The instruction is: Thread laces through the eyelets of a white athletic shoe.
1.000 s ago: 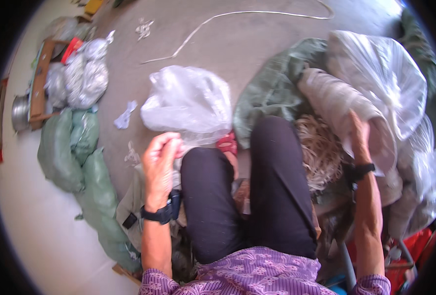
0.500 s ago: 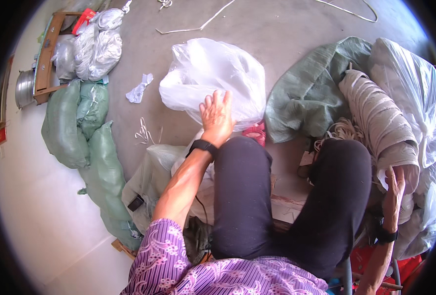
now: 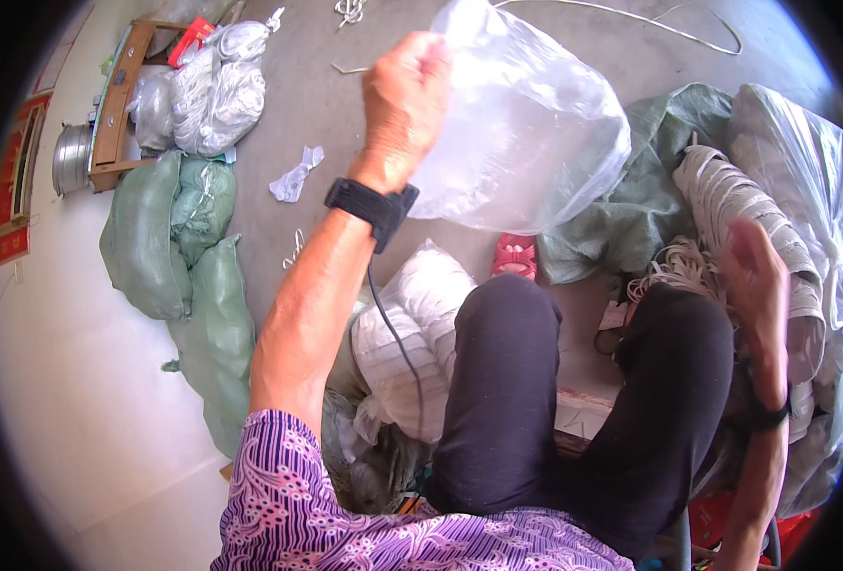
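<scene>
My left hand [image 3: 408, 103] is raised ahead of my left knee, its fingers closed on the edge of a clear plastic bag [image 3: 526, 124]. The bag hangs puffed out to the right, above the floor and partly across a green woven sack [image 3: 607, 228]. On the far right, my right hand [image 3: 758, 276] is lifted beside a thick bundle of pale wrapped strips [image 3: 740, 200]. Motion smears its fingers, so their state is unclear. Each wrist has a black band.
A red sandal [image 3: 515, 257] is ahead of my knees. White wrapped bundles [image 3: 398, 352] sit by my left leg. Stuffed green sacks [image 3: 141, 243] line the left wall near a wooden drawer unit [image 3: 120, 95]. A large filled plastic bag [image 3: 802, 152] stands at right; loose cords [image 3: 678, 262] lie near my right knee.
My left hand has taken hold of the plastic bag and raised it up and to the right, uncovering the sandal. My right hand has come up from the bundle's near end.
</scene>
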